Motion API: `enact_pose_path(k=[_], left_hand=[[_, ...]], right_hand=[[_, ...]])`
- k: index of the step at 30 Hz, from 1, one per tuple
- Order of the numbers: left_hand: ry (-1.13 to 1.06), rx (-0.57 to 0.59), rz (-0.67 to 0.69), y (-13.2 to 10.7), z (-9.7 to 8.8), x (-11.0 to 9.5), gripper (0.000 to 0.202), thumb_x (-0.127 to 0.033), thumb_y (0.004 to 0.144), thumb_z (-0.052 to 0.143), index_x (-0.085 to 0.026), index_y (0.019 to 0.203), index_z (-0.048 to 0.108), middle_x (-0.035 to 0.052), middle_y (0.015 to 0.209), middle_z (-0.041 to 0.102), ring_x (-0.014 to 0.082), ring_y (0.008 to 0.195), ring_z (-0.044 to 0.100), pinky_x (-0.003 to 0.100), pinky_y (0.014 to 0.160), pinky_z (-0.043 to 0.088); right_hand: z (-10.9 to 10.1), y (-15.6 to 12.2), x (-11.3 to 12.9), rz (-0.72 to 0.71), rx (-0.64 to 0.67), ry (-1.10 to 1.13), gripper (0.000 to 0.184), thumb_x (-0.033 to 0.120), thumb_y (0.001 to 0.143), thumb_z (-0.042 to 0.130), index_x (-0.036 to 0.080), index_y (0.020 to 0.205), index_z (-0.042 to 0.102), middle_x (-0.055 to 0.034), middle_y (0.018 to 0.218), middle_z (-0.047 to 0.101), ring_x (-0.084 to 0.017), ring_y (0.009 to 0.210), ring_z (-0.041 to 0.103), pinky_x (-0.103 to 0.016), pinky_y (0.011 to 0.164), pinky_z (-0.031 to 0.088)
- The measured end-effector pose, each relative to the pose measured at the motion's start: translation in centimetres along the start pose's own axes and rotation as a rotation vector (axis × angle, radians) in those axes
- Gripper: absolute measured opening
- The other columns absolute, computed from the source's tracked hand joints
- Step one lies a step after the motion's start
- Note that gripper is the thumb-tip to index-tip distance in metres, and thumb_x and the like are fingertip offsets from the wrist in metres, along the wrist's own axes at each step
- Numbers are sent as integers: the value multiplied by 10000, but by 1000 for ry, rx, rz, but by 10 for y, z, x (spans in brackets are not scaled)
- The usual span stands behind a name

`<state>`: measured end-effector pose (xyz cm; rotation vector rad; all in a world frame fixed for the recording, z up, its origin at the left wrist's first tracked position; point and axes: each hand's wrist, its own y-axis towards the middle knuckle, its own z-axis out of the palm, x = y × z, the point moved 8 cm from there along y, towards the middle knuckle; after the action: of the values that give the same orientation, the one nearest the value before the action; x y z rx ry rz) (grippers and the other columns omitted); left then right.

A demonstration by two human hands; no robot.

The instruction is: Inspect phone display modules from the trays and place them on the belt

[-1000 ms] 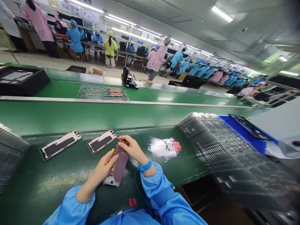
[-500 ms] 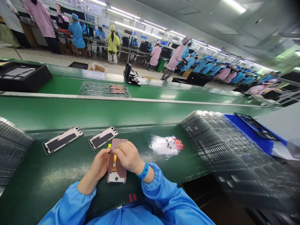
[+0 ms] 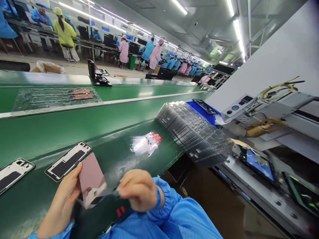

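Observation:
My left hand (image 3: 63,199) is closed on the left edge of a pinkish phone panel (image 3: 91,179), held tilted just above the green bench (image 3: 30,205). My right hand (image 3: 139,191) is pinched shut to the right of the panel, on what looks like a thin clear film (image 3: 109,187) stretching from the panel's lower end. Two black-and-white phone frames (image 3: 68,161) (image 3: 13,169) lie flat on the bench beyond my left hand.
A clear bag of small parts (image 3: 146,143) lies ahead of my right hand. A leaning stack of clear trays (image 3: 191,132) and a blue bin (image 3: 199,109) stand to the right, with a machine (image 3: 259,162) beyond. Workers line the far benches.
The view has swung to the right. My left hand has lifted and tilted the panel. My right hand has left the panel's top and drawn away to the right, pinched.

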<state>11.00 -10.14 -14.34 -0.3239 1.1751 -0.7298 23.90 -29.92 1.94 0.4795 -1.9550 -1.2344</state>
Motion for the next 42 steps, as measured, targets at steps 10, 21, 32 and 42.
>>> enact_pose_path(k=[10,21,32,42], left_hand=[[-55,16,126,-9,6,-20,159,-161,948,546,-172,956,705,2,783,755,144,602,709,233,524,596],[-85,214,216,-44,38,-8,298,-375,787,782,-166,980,691,24,809,729,144,658,678,237,617,565],[1022,-170,811,-10,-53,-72,833,-562,554,863,-199,1273,649,198,1531,472,444,1481,272,619,1190,179],[1118,-308,1029,-27,-70,-90,686,-487,788,688,-213,1395,523,155,1353,568,362,1264,528,480,1118,377]], right_hand=[[-167,-50,-186,1047,-346,-672,219,357,885,577,163,846,670,-122,913,663,-274,932,594,-440,872,452],[-10,-73,-181,1134,117,-13,758,854,855,321,185,760,665,-135,914,680,-265,847,652,-400,740,532],[112,-85,-136,1385,83,1244,788,822,871,310,190,1189,657,-151,1151,705,-204,708,629,-311,522,521],[84,-70,-144,1357,-76,1101,726,769,897,355,179,1163,683,-131,1108,738,-207,743,687,-306,541,569]])
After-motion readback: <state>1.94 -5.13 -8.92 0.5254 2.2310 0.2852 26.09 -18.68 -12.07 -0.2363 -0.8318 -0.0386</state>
